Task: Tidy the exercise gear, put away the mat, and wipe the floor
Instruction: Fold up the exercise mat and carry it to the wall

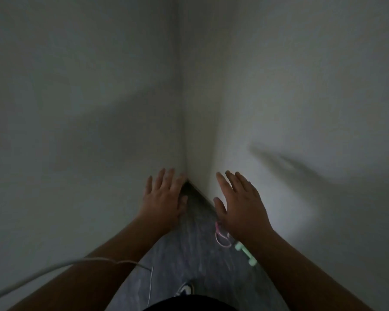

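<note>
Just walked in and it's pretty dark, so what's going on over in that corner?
A person stands facing a room corner with both arms out. The left hand and right hand are open, fingers spread, holding nothing, near the two walls. On the grey floor below lie a pale green dumbbell and a pink cord, possibly a skipping rope, beside the right wall. A white cable crosses the left forearm. No mat or cloth shows.
</note>
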### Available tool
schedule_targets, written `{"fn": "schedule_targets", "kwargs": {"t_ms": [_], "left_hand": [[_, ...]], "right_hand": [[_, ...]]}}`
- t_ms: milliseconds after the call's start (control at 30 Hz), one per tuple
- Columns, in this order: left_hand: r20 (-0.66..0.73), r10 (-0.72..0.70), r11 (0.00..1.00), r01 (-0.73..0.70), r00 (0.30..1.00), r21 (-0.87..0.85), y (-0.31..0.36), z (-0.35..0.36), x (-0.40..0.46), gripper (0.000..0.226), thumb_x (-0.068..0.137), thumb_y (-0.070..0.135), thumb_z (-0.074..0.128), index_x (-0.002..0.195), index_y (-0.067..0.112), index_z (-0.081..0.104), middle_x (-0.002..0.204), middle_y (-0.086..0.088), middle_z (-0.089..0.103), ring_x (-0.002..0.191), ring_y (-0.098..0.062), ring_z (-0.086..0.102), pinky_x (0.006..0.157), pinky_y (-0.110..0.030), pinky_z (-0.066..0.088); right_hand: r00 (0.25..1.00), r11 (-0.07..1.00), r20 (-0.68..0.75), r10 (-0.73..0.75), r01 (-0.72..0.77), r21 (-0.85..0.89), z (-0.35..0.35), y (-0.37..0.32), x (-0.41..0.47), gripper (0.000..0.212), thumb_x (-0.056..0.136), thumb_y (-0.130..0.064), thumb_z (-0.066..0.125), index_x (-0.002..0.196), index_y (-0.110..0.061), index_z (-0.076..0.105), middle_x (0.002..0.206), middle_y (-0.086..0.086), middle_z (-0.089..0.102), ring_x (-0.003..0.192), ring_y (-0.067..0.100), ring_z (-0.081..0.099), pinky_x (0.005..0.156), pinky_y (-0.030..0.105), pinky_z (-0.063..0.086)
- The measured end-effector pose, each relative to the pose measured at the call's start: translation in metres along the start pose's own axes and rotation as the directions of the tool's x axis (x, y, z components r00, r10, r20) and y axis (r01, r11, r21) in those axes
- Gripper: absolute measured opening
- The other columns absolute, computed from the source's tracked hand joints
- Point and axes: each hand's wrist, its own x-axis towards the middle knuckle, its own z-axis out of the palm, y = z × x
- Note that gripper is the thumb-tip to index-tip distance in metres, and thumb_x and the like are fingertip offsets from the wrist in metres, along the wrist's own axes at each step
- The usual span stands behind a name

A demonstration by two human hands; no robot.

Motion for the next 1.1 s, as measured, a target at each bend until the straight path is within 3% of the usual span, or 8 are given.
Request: {"fn": "schedule_targets", "kwargs": {"t_ms": [233, 433, 600, 733, 900, 1033, 1100], "left_hand": [[-0.223, -0.338, 0.940, 0.337, 0.914, -0.045, -0.007, -0.061, -0.104, 0.070, 0.093, 0.054, 0.029, 0.156, 0.027, 0.017, 0.165, -0.006, 0.017, 0.153, -0.031, 0.010, 0.121, -0.054, 0.010], [-0.315, -0.580, 0.804, 0.590, 0.751, -0.072, 0.020, -0.070, -0.250, 0.071, 0.091, 0.059, 0.017, 0.156, 0.029, 0.015, 0.165, -0.007, 0.017, 0.153, -0.031, 0.008, 0.122, -0.054, 0.011], [-0.325, -0.745, 0.641, 0.760, 0.582, -0.108, 0.046, -0.074, -0.370, 0.066, 0.097, 0.054, 0.031, 0.157, 0.031, 0.012, 0.166, -0.006, 0.014, 0.153, -0.030, 0.005, 0.122, -0.054, 0.010], [-0.345, -0.878, 0.407, 0.897, 0.332, -0.173, 0.074, -0.066, -0.487, 0.066, 0.098, 0.052, 0.036, 0.156, 0.032, 0.011, 0.166, -0.004, 0.012, 0.153, -0.028, 0.003, 0.122, -0.054, 0.008], [-0.299, -0.953, 0.134, 0.956, 0.052, -0.263, 0.124, -0.048, -0.623, 0.065, 0.098, 0.052, 0.035, 0.155, 0.034, 0.010, 0.167, -0.003, 0.007, 0.153, -0.028, -0.001, 0.123, -0.052, 0.007], [-0.249, -0.956, -0.081, 0.954, -0.157, -0.290, 0.180, -0.028, -0.736, 0.075, 0.086, 0.060, 0.020, 0.155, 0.031, 0.021, 0.164, -0.007, 0.021, 0.152, -0.031, 0.013, 0.121, -0.054, 0.015], [-0.232, -0.941, -0.170, 0.938, -0.246, -0.303, 0.213, -0.015, -0.801, 0.078, 0.082, 0.059, 0.022, 0.154, 0.028, 0.027, 0.162, -0.009, 0.027, 0.150, -0.033, 0.020, 0.118, -0.056, 0.021]], "right_hand": [[0.943, 0.946, -0.073, -0.324, 0.323, -0.018, -0.049, -0.050, -0.015, 0.062, 0.095, -0.045, 0.036, 0.151, -0.019, 0.033, 0.151, 0.009, 0.043, 0.141, 0.031, 0.035, 0.113, 0.046, 0.035], [0.791, 0.791, -0.057, -0.609, 0.611, 0.022, -0.059, -0.096, -0.066, 0.064, 0.090, -0.043, 0.037, 0.148, -0.016, 0.041, 0.147, 0.014, 0.048, 0.134, 0.035, 0.043, 0.109, 0.048, 0.039], [0.631, 0.626, -0.006, -0.776, 0.772, 0.111, -0.051, -0.163, -0.131, 0.065, 0.091, -0.046, 0.035, 0.148, -0.016, 0.040, 0.149, 0.012, 0.046, 0.137, 0.034, 0.040, 0.112, 0.047, 0.036], [0.411, 0.414, 0.059, -0.910, 0.890, 0.193, -0.039, -0.222, -0.210, 0.066, 0.093, -0.049, 0.030, 0.151, -0.018, 0.037, 0.153, 0.011, 0.042, 0.140, 0.033, 0.036, 0.115, 0.045, 0.031], [0.179, 0.185, 0.046, -0.983, 0.934, 0.304, -0.030, -0.281, -0.323, 0.062, 0.093, -0.045, 0.037, 0.148, -0.017, 0.044, 0.148, 0.014, 0.047, 0.135, 0.036, 0.043, 0.112, 0.047, 0.034], [0.003, 0.024, 0.058, -0.998, 0.929, 0.369, -0.019, -0.318, -0.442, 0.061, 0.096, -0.048, 0.032, 0.151, -0.021, 0.036, 0.154, 0.010, 0.040, 0.140, 0.033, 0.036, 0.115, 0.048, 0.032], [-0.085, -0.046, 0.083, -0.993, 0.918, 0.393, -0.009, -0.333, -0.511, 0.060, 0.098, -0.045, 0.034, 0.153, -0.022, 0.031, 0.157, 0.008, 0.036, 0.143, 0.031, 0.032, 0.117, 0.047, 0.029]]}}
